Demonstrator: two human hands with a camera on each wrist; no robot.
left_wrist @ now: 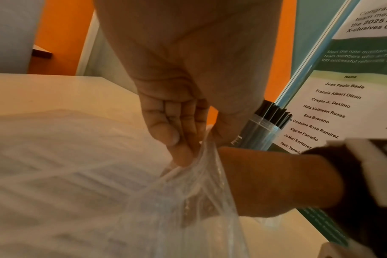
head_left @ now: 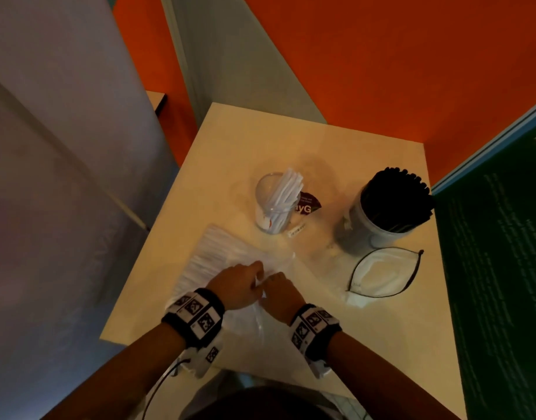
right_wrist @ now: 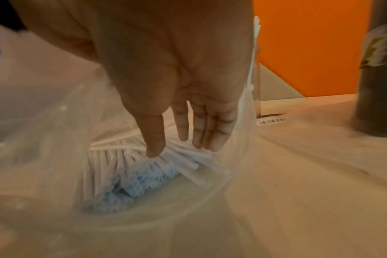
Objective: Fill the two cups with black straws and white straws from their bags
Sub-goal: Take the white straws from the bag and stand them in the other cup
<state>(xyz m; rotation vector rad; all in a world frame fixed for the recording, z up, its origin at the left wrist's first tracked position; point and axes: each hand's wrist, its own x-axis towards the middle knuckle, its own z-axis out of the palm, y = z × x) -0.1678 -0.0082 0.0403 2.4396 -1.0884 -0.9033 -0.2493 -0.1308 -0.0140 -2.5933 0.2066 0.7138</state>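
nearby, orange walls enclose a pale table beside a green poster.

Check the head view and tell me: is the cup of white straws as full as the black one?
No: the cup of white straws holds a loose handful, while the cup of black straws is packed.

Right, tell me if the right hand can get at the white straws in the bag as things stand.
Probably yes. The left hand pinches the bag's edge, holding its mouth open, and the right hand is already inside with straight fingers just above the white straws. Nothing visible lies between them.
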